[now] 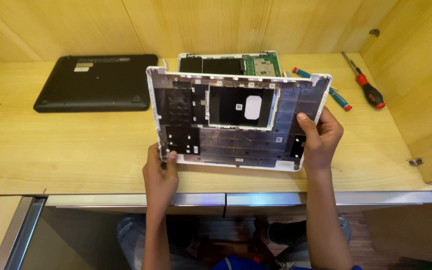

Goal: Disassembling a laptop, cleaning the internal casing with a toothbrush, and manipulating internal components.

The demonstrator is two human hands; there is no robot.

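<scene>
The left hand [160,172] and right hand [320,137] are gripping a white laptop cover [236,120] by its two ends, tilting its inner side up above the desk's [76,145] front edge for viewing.

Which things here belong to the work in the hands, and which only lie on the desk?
In hand:
- white laptop cover panel, held by left hand and right hand
- opened laptop base behind it

Lying about:
- black laptop
- red screwdriver
- blue screwdriver
</scene>
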